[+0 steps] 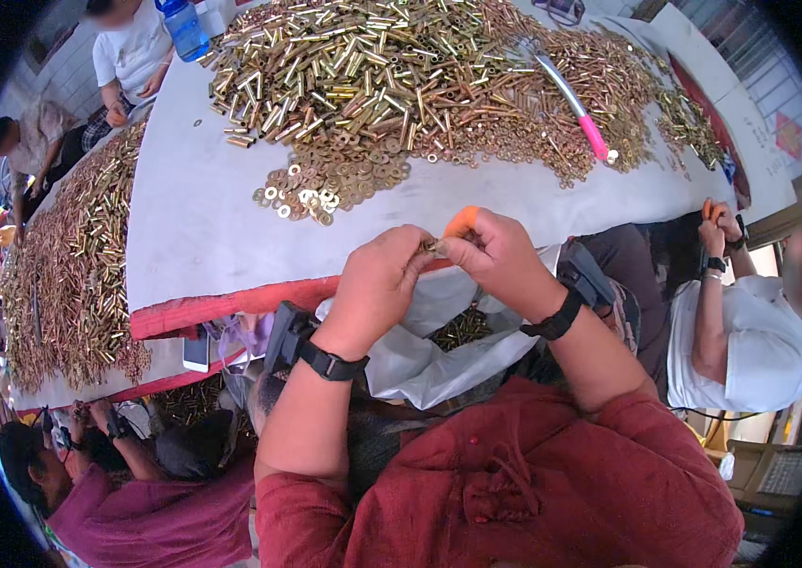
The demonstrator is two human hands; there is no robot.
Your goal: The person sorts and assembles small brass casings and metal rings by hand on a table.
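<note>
My left hand (384, 275) and my right hand (507, 260) meet just off the near edge of the table (197, 232), fingertips pinched together. Between them is a small metal piece (435, 248), mostly hidden by the fingers. An orange cover (463, 221) wraps a finger of my right hand. Under my hands a white plastic bag (401, 374) hangs open, with brass-coloured metal tubes (462, 329) inside. Beyond my hands lie a heap of flat washers (344, 180), a large pile of metal tubes (353, 76) and many small nuts (562, 156).
A long tool with a pink handle (592, 137) rests on the pile. A blue bottle (183, 33) stands at the far left. Another heaped table (79, 275) is to the left. People sit close on my left and right, and others are farther back.
</note>
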